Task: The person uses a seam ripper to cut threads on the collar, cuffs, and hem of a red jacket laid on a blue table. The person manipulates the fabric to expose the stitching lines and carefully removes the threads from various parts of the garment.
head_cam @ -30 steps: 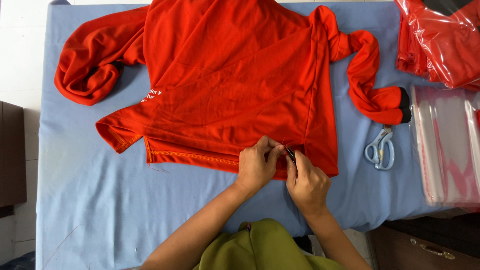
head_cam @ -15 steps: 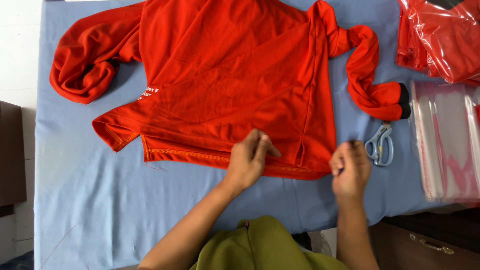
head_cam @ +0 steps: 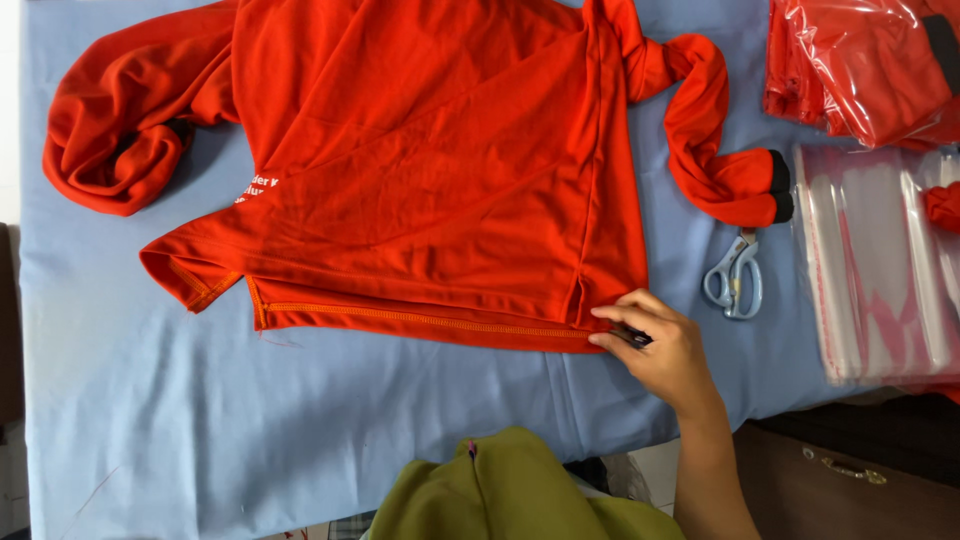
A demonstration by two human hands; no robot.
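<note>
Right hand point(head_cam: 660, 350) pinching small dark tool point(head_cam: 632, 336) at orange garment point(head_cam: 420, 170) hem (scissors point(head_cam: 735, 280) nearby)

**One head-worn camera, looking straight down**

A single view comes from the person's head, aimed almost vertically down at the blue-covered counter point(head_cam: 150, 400). It sits close enough that the counter fills the frame, edge to edge. The wearer's olive-green top point(head_cam: 500, 490) shows at the bottom edge. There is no second view.
</note>
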